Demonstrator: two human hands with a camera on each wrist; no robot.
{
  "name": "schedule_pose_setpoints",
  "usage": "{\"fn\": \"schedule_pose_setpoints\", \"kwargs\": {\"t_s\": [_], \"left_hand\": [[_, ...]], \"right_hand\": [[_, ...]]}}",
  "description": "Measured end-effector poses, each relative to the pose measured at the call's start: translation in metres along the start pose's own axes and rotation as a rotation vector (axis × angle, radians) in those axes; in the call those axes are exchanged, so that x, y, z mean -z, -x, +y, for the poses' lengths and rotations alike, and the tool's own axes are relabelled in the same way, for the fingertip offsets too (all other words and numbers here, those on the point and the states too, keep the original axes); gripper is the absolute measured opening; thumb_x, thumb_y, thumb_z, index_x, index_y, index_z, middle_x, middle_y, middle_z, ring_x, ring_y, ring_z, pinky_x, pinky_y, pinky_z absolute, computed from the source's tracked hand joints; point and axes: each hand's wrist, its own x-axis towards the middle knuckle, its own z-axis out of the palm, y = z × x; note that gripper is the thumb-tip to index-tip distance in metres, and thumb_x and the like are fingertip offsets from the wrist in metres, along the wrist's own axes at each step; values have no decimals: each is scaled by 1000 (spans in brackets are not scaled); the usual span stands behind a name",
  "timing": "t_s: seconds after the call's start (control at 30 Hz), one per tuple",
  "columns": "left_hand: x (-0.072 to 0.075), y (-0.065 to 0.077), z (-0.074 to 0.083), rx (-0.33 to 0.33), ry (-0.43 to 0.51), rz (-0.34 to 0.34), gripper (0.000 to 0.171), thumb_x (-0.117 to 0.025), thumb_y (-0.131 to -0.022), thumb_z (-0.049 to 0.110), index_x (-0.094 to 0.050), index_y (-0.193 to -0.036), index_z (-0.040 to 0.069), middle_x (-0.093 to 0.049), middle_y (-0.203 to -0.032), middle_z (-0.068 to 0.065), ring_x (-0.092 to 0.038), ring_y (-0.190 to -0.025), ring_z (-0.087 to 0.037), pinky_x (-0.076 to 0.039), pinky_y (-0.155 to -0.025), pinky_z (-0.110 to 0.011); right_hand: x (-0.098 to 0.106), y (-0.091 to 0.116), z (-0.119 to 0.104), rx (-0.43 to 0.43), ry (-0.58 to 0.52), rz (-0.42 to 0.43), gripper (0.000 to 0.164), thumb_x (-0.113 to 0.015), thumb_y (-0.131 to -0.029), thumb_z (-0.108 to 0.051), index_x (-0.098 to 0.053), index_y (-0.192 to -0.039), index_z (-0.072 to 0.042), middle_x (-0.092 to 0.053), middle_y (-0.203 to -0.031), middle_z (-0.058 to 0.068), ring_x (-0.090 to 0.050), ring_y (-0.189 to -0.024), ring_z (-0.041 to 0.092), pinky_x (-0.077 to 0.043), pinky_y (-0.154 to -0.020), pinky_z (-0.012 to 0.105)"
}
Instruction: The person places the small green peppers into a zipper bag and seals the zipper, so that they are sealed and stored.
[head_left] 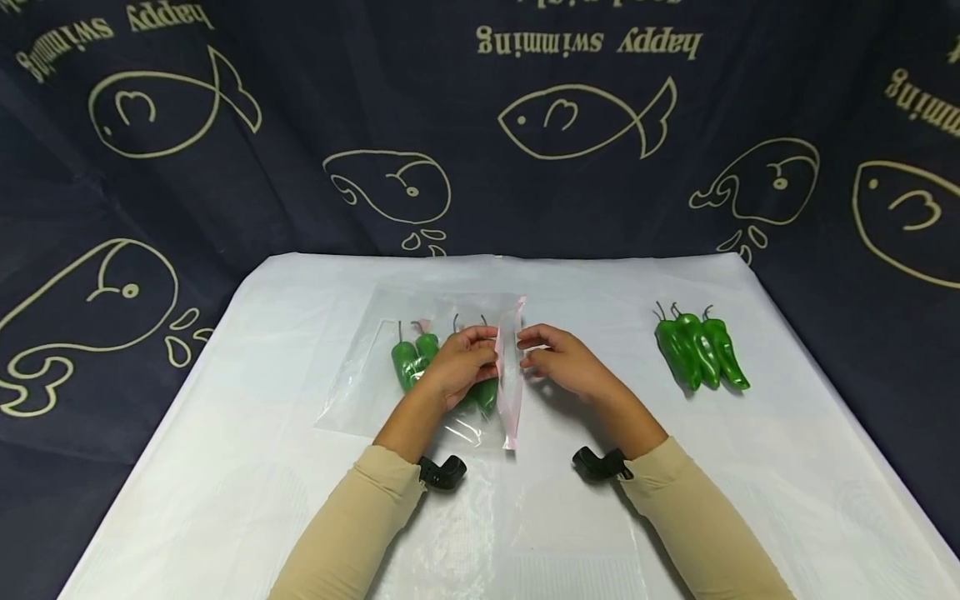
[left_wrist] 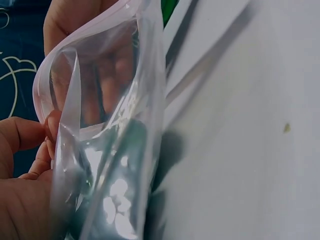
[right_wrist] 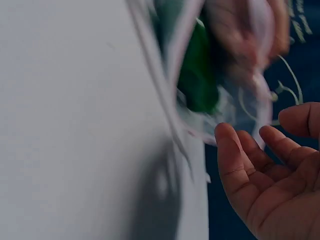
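Observation:
A clear plastic bag [head_left: 352,396] with a pink-edged mouth lies on the table, its mouth toward the right. Several green peppers [head_left: 405,364] are inside it. My left hand [head_left: 459,367] pinches the bag's rim between thumb and fingers; the left wrist view shows the mouth spread apart beside that left hand [left_wrist: 22,195]. Just right of the mouth, my right hand [head_left: 566,362] has loosely bent fingers and holds nothing. In the right wrist view a green pepper [right_wrist: 200,75] shows through the blurred mouth, beyond the right hand [right_wrist: 280,190].
Three green peppers [head_left: 701,350] lie side by side on the right of the white table [head_left: 225,467]. More clear plastic [head_left: 573,533] lies flat at the front. A dark blue curtain [head_left: 450,92] with fish drawings hangs behind.

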Motion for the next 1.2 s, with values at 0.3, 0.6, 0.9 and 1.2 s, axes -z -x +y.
{"fn": "schedule_pose_setpoints", "kwargs": {"t_s": [0.3,0.6,0.9,1.2], "left_hand": [[4,-3,-4,2,23,-6,45,-49,-90,-11,-45,-135,-8,-57,-98,-8,-56,-74,-12,-52,-66,-22],[4,-2,-3,9,13,6,45,-50,-91,-11,-46,-135,-8,-58,-102,-11,-56,-75,-13,-52,-67,-23],[6,-1,-3,13,1,4,45,-51,-90,-10,-47,-134,-8,-57,-103,-12,-55,-75,-14,-52,-67,-23],[5,0,-4,8,-9,-3,46,-51,-89,-10,-47,-135,-7,-57,-101,-11,-55,-74,-13,-52,-68,-23]], "right_hand": [[53,18,-8,27,232,138,36,-51,-101,-12,-53,-135,1,-55,-132,25,-61,-111,35,-51,-91,53],[104,29,-14,29,737,236,43,-57,-99,-20,-53,-135,5,-54,-133,27,-61,-109,42,-50,-87,55],[140,39,-4,-27,919,201,54,-64,-96,-23,-49,-136,9,-49,-132,35,-52,-115,50,-44,-91,62],[168,45,12,-80,974,177,56,-66,-94,-20,-46,-136,11,-43,-134,39,-43,-120,56,-38,-97,66]]}}
